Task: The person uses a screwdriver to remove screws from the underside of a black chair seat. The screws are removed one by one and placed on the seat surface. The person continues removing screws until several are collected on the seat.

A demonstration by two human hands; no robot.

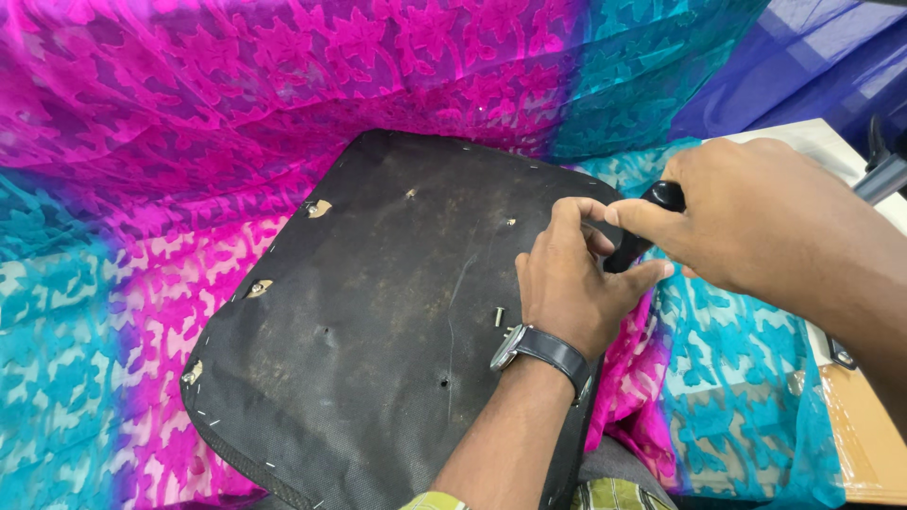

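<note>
Where closest to the body, rests a black seat panel (378,312) underside-up, seemingly so as to expose its stapled edge and fittings to both hands. Spread beneath it, pink and teal patterned cloth (142,142), probably as padding. Just beside the wrist with the watch (534,348), stands a small loose bolt (499,316) on the panel, within easy reach.

Pressed down near the panel's right edge, the left hand (567,283), fingers curled together, thumb and forefinger pinching at the lower end of a tool. Cannot tell what is pinched, since hidden by the fingers. Likely there to steady that end.

Just beyond, wrapped tight round the tool's black handle (661,198), the right hand (756,217). Holds it slanted down toward the left fingers, apparently to bear or turn on the spot.

Farther left on the panel, two pale metal fittings (318,208) near the edge. At far right, a bare strip of table (864,444). Farthest off, at top right, blue cloth (812,66).
</note>
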